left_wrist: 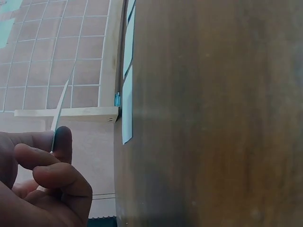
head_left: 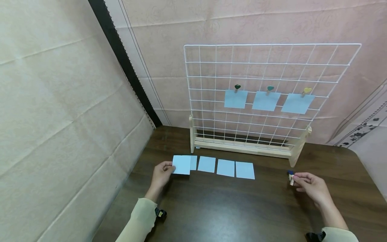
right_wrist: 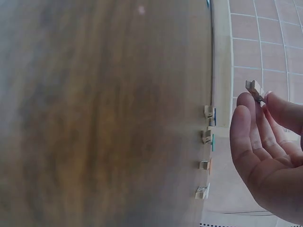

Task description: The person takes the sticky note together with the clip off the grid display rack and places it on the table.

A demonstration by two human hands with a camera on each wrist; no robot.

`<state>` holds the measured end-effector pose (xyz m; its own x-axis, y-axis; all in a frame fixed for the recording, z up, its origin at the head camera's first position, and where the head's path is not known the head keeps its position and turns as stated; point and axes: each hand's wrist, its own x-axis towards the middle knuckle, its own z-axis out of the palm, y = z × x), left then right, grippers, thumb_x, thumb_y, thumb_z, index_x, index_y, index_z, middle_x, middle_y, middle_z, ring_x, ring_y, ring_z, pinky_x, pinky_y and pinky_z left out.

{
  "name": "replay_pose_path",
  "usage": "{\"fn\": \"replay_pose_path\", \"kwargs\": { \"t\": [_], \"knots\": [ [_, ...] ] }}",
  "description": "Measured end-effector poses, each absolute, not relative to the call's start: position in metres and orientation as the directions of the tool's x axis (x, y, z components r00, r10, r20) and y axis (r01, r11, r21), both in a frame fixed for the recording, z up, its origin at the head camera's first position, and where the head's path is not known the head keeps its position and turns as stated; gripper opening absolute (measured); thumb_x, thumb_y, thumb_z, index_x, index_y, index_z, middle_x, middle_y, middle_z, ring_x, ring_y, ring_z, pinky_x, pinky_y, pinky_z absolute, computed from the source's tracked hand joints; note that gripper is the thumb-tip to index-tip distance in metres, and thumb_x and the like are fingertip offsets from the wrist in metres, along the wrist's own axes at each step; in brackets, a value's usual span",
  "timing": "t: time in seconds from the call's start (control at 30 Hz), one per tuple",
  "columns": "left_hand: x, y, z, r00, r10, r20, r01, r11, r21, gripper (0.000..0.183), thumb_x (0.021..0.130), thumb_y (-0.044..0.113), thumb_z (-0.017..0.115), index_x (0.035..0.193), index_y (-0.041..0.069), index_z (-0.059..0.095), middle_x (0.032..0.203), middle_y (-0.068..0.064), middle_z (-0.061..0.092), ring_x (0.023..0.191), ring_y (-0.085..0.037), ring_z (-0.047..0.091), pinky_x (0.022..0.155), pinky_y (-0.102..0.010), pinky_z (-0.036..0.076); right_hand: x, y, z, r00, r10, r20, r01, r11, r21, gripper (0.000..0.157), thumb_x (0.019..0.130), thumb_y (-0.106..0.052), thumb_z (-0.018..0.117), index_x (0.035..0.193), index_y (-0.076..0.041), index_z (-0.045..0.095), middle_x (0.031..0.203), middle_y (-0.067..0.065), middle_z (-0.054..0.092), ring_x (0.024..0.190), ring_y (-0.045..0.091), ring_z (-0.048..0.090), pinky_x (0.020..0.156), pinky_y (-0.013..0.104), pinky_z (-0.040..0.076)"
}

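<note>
My left hand (head_left: 161, 173) pinches a light blue paper square (head_left: 181, 164) by its left edge, thumb on top. Held above the table, the square overlaps another paper square (head_left: 194, 163) in the head view; the left wrist view shows it edge-on. More blue squares (head_left: 225, 167) lie in a row to its right. Out at the right, my right hand (head_left: 312, 186) holds a small wooden clothespin (right_wrist: 254, 90) between thumb and fingertips. Several wooden clothespins (right_wrist: 206, 137) with coloured tops stand in a line near that hand in the right wrist view.
A white wire grid (head_left: 208, 70) stands in a wooden base (head_left: 242, 148) at the back. Three blue squares (head_left: 235, 99) hang on it from clothespins with heart tops, dark green, teal and yellow (head_left: 307, 90). A pale cloth wall (head_left: 75, 117) borders the table's left side.
</note>
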<state>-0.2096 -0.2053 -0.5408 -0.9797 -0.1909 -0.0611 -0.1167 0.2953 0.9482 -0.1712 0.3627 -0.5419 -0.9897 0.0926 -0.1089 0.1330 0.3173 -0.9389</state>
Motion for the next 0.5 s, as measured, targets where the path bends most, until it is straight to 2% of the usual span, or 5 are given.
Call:
{"fn": "replay_pose_path", "kwargs": {
  "t": [0.2, 0.37, 0.5],
  "knots": [
    [-0.209, -0.206, -0.548, -0.981, -0.177, -0.082, -0.127, 0.256, 0.958, 0.02, 0.1, 0.008, 0.07, 0.115, -0.004, 0.072, 0.082, -0.005, 0.071, 0.053, -0.011, 0.043, 0.05, -0.025, 0.039, -0.172, 0.367, -0.547, -0.987, 0.063, -0.145, 0.158, 0.34, -0.927, 0.038, 0.109, -0.012, 0.061, 0.125, 0.022, 0.057, 0.097, -0.001, 0.078, 0.082, 0.006, 0.072, 0.072, 0.032, 0.063],
    [-0.208, -0.206, -0.554, -0.981, -0.151, -0.119, -0.154, 0.246, 0.957, 0.022, 0.099, 0.006, 0.07, 0.118, -0.005, 0.071, 0.079, -0.003, 0.07, 0.049, -0.009, 0.04, 0.047, -0.024, 0.036, -0.173, 0.369, -0.548, -0.983, 0.03, -0.179, 0.177, 0.362, -0.915, 0.041, 0.109, -0.013, 0.059, 0.129, 0.022, 0.052, 0.103, 0.008, 0.078, 0.084, 0.007, 0.073, 0.075, 0.032, 0.063],
    [-0.206, -0.206, -0.559, -0.981, -0.128, -0.149, -0.178, 0.253, 0.951, 0.025, 0.099, 0.005, 0.07, 0.121, -0.006, 0.069, 0.077, -0.003, 0.07, 0.048, -0.011, 0.04, 0.046, -0.025, 0.036, -0.175, 0.37, -0.546, -0.974, 0.007, -0.228, 0.213, 0.389, -0.896, 0.038, 0.109, -0.012, 0.059, 0.126, 0.022, 0.056, 0.105, 0.014, 0.078, 0.084, 0.008, 0.073, 0.075, 0.033, 0.063]
  ]
}}
